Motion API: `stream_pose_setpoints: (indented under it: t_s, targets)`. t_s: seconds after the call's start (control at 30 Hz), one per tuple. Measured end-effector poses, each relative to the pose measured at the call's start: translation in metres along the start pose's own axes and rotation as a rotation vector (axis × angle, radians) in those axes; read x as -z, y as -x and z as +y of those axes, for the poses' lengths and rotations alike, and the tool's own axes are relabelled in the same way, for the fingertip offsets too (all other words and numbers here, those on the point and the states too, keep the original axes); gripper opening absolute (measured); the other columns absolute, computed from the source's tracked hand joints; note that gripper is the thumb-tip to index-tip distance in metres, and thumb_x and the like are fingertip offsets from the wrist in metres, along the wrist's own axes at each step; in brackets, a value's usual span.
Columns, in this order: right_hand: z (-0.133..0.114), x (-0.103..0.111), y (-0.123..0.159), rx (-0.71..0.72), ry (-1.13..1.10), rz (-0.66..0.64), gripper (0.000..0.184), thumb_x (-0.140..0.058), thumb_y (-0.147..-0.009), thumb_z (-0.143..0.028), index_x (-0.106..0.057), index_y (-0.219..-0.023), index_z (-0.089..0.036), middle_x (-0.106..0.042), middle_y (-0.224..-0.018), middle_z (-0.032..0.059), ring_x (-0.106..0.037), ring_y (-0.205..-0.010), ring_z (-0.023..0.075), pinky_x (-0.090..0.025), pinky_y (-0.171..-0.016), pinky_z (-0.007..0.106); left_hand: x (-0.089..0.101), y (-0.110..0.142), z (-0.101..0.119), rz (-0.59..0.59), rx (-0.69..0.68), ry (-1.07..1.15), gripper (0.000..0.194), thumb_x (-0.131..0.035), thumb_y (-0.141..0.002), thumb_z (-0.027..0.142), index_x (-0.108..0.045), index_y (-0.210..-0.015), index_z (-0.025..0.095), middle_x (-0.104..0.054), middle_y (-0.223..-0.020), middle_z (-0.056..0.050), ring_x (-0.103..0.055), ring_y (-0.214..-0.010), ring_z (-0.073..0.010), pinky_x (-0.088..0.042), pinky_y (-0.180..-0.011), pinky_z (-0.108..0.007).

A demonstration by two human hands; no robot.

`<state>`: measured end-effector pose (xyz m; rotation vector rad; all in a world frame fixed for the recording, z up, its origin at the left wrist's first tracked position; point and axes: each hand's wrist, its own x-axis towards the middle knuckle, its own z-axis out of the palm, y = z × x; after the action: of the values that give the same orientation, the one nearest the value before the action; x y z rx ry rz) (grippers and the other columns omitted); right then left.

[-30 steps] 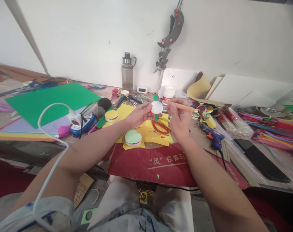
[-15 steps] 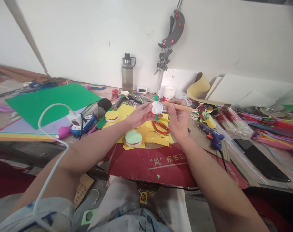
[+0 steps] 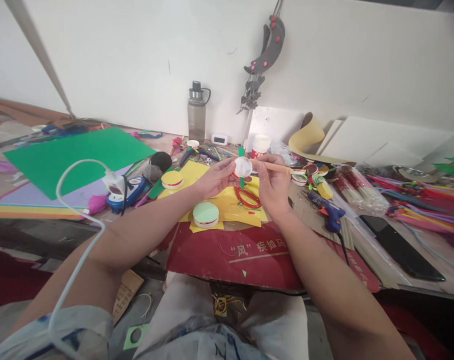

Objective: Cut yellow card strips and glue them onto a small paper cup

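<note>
My left hand (image 3: 220, 179) holds a small round white disc (image 3: 243, 167) by its red-edged rim. Green strips stick out above and below the disc. My right hand (image 3: 274, 182) grips a slim tool with an orange-brown, wooden-looking handle (image 3: 279, 166). Its left end is at the disc's right edge; I cannot make out the tip. Below the hands, scissors with red handles (image 3: 247, 197) lie on yellow paper (image 3: 232, 212). A disc with a pale green top (image 3: 205, 214) and one with a yellow top (image 3: 172, 179) rest nearby.
A red-and-white tub (image 3: 260, 145) and a grey bottle (image 3: 197, 117) stand behind. On the right are a blue glue gun (image 3: 332, 217), a black phone (image 3: 401, 247) and bundled pipe cleaners (image 3: 422, 192). Green sheet (image 3: 77, 157) and a white cable (image 3: 71, 280) lie left.
Both hands keep their hold and stay almost in place. The disc's face has turned slightly and shows whiter, and the handle has shifted a little to the left.
</note>
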<state>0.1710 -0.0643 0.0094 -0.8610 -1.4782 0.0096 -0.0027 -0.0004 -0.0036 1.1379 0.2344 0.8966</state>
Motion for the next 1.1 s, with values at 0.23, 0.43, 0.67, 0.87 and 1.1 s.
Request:
stream_pose_setpoints:
  t_s: [0.23,0.43,0.67,0.87,1.1]
  targets:
    - [-0.0062,-0.0016,-0.0005,0.018,0.01,0.001,0.025,-0.058,-0.102,-0.048,-0.066,-0.098,-0.025,-0.068,-0.095,0.0027,-0.067,-0.085,0.0195,-0.056,-0.077,0.038,-0.0012,-0.0001,-0.0005,0.003,-0.009,0.017,0.056,-0.091,-0.073,0.05,-0.075,-0.118,0.02,-0.079,-0.112,-0.011,-0.079,-0.095,-0.0232,-0.061,-0.085,-0.034]
    - [-0.0075,-0.0011,-0.0012,0.085,0.05,-0.01,0.025,-0.056,-0.104,-0.045,-0.066,-0.098,-0.024,-0.069,-0.093,0.0029,-0.068,-0.086,0.0192,-0.055,-0.078,0.036,-0.0028,0.0,0.0003,0.018,-0.015,0.037,0.054,-0.094,-0.07,0.045,-0.076,-0.114,0.02,-0.079,-0.106,-0.007,-0.078,-0.087,-0.0189,-0.061,-0.08,-0.03]
    - [-0.0083,-0.0006,-0.0011,0.107,0.065,-0.007,0.022,-0.056,-0.104,-0.043,-0.066,-0.097,-0.025,-0.069,-0.093,0.0024,-0.069,-0.085,0.0189,-0.056,-0.076,0.035,-0.004,-0.0005,0.0014,0.01,-0.012,0.03,0.055,-0.094,-0.069,0.048,-0.077,-0.113,0.02,-0.079,-0.105,-0.007,-0.078,-0.088,-0.0204,-0.061,-0.078,-0.03]
    - [-0.0068,0.0002,-0.0022,0.115,0.073,-0.003,0.022,-0.056,-0.105,-0.043,-0.066,-0.098,-0.024,-0.069,-0.094,0.0032,-0.069,-0.088,0.0192,-0.056,-0.078,0.037,-0.0031,-0.0006,0.0002,0.001,-0.016,-0.004,0.058,-0.093,-0.07,0.051,-0.076,-0.116,0.02,-0.079,-0.107,-0.009,-0.078,-0.089,-0.02,-0.06,-0.079,-0.029]
    - [-0.0071,0.0008,-0.0023,0.124,0.104,-0.009,0.024,-0.054,-0.105,-0.045,-0.065,-0.099,-0.024,-0.069,-0.095,0.0037,-0.069,-0.09,0.0202,-0.056,-0.08,0.038,-0.0039,-0.0009,0.0001,-0.002,-0.018,0.003,0.057,-0.094,-0.067,0.051,-0.078,-0.113,0.021,-0.079,-0.105,-0.007,-0.078,-0.087,-0.0199,-0.06,-0.078,-0.03]
